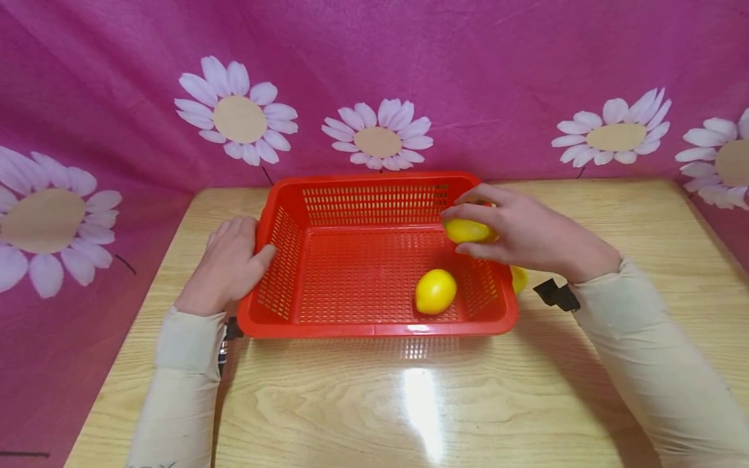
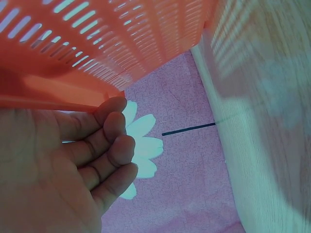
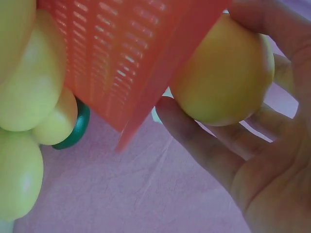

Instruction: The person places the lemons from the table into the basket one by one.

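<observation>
A red plastic basket [image 1: 374,273] with slotted walls stands on the table. My left hand [image 1: 231,263] grips its left rim, the thumb over the top edge and the fingers curled beneath the outer lip, as the left wrist view shows. Over the basket's right rim, my right hand [image 1: 503,227] holds a lemon [image 1: 466,231] between thumb and fingers. In the right wrist view this lemon [image 3: 226,73] overlaps the rim. Another lemon [image 1: 435,292] lies on the basket floor, near the front right corner.
Several yellow fruits [image 3: 34,77] sit outside the basket's right wall, mostly hidden from the head view. Beside them is a dark green thing [image 3: 77,126], partly covered. Behind the wooden table [image 1: 328,403] hangs a magenta cloth [image 1: 491,78] with white flowers.
</observation>
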Motion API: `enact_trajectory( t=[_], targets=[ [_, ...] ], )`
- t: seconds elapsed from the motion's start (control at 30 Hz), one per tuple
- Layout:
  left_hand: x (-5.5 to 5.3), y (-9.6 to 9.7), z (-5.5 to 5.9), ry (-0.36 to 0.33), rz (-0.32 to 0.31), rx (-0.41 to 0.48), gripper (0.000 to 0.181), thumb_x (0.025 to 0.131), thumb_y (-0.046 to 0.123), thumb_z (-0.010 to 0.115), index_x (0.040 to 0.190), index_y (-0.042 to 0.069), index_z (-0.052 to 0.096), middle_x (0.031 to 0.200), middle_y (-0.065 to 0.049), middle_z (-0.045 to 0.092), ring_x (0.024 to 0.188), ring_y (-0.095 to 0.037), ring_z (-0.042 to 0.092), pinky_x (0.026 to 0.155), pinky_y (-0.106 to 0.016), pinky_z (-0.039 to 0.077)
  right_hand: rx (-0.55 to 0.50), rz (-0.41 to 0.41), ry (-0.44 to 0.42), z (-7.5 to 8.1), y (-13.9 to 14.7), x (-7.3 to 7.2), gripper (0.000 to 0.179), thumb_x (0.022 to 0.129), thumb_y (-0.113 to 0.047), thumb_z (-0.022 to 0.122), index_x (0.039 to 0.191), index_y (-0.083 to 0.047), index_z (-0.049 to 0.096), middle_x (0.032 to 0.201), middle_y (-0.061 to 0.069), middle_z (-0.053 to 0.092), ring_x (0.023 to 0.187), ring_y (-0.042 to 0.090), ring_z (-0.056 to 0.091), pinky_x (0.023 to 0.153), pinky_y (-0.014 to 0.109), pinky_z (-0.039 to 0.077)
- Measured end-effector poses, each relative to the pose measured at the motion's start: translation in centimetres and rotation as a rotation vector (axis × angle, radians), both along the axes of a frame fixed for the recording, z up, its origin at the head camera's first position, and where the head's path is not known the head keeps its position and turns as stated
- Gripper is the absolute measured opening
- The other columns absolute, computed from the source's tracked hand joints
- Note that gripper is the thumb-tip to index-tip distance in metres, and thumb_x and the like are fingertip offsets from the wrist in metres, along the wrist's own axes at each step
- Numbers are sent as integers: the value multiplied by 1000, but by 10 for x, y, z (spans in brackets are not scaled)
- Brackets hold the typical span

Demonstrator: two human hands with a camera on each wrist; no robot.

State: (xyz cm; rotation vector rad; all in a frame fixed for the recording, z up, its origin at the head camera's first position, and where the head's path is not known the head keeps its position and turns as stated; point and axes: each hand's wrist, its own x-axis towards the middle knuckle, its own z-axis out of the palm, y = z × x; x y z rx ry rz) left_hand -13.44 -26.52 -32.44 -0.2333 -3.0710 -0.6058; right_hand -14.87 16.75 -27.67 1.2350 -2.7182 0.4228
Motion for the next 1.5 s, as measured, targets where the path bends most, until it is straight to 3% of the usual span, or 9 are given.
enact_trajectory(
  t=[0.77, 1.5],
  targets=[
    [1, 0, -1, -22, 12, -8, 36, 99, 27, 47, 119, -2, 54, 105, -16, 55, 103, -34, 45, 90, -47, 33, 19, 103, -32, -22, -21, -11, 41, 86, -21, 84, 125, -17, 72, 118, 8, 66, 107, 24, 64, 89, 43, 59],
    [-1, -1, 0, -30, 23, 0, 36, 99, 26, 46, 120, -2, 53, 106, -16, 55, 104, -34, 44, 89, -45, 32, 148, 131, -73, -35, -34, -20, 48, 84, -28, 85, 129, -20, 71, 122, 7, 66, 113, 26, 64, 94, 44, 59]
  ],
)
